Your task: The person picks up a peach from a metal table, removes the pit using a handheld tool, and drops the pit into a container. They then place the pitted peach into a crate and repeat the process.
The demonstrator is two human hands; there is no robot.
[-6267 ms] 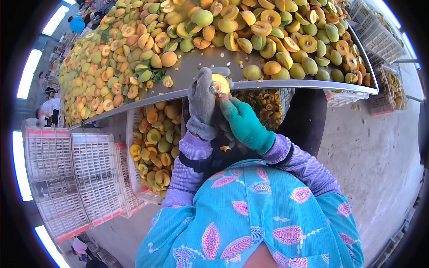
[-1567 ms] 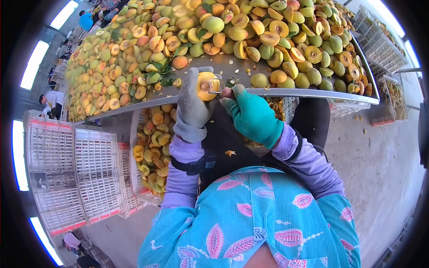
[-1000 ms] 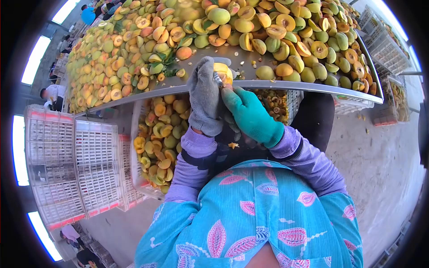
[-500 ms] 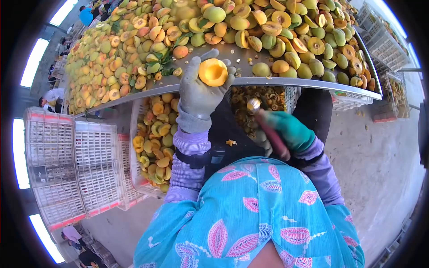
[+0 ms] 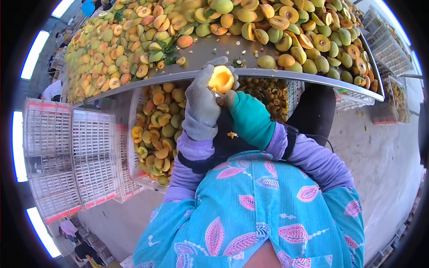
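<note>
The left hand [image 5: 201,100], in a grey glove, has its fingers curled around a fruit half [image 5: 221,79] and holds it in front of the near edge of the metal tabletop [image 5: 208,50]. The cut side is turned up, and the stone is already out of it: the middle shows a smooth orange hollow with a thick ring of flesh around. The right hand [image 5: 251,118], in a green glove, is closed, thumb and fingers pressed together on a small metal tool [image 5: 217,94], of which only a little shows at the lower rim of the half; its handle I cannot see well. So both hands meet at this same half, but whether the tool touches the flesh, I cannot tell. Beyond them, a big heap of fruit [image 5: 129,58] lies on the tabletop, with many cut halves and some leaves [image 5: 169,50]. Below the edge, a crate [image 5: 133,149] on the left side carries more fruit pieces, and another crate [image 5: 294,96], more to the right, is beside brown and yellow scraps [image 5: 273,96].
</note>
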